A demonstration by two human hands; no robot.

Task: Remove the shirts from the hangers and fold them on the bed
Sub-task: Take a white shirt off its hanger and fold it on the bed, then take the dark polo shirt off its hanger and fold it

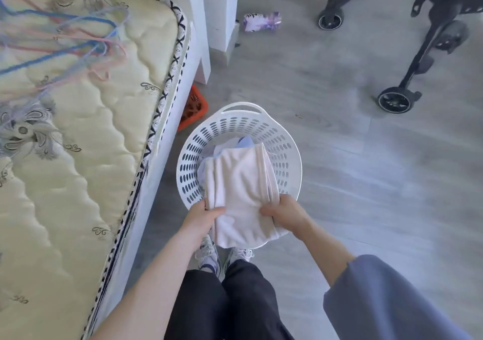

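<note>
— Nearest the lens, what shows?
— Dark trousers and pale trainers, with two bare forearms reaching forward; a blue sleeve covers the right arm above the elbow.

— Start at the left. What is the surface?
— A cream quilted mattress with grey floral stitching and a black-and-white patterned edge, set on a white bed frame. A loose tangle of thin blue, pink and lilac hangers lies at its far end, bare of clothing.

— And beside the bed?
— An orange plastic crate sits on the floor against the frame. Just right of it stands a round white perforated laundry basket on grey wood-look flooring.

— Where is the shirt?
— A folded pale pink shirt is over the basket, above light blue fabric inside. The left hand pinches its near left edge; the right hand is closed on its near right edge.

— Farther right?
— A white post, a purple-and-white packet on the floor, and a black wheeled pushchair frame.
</note>
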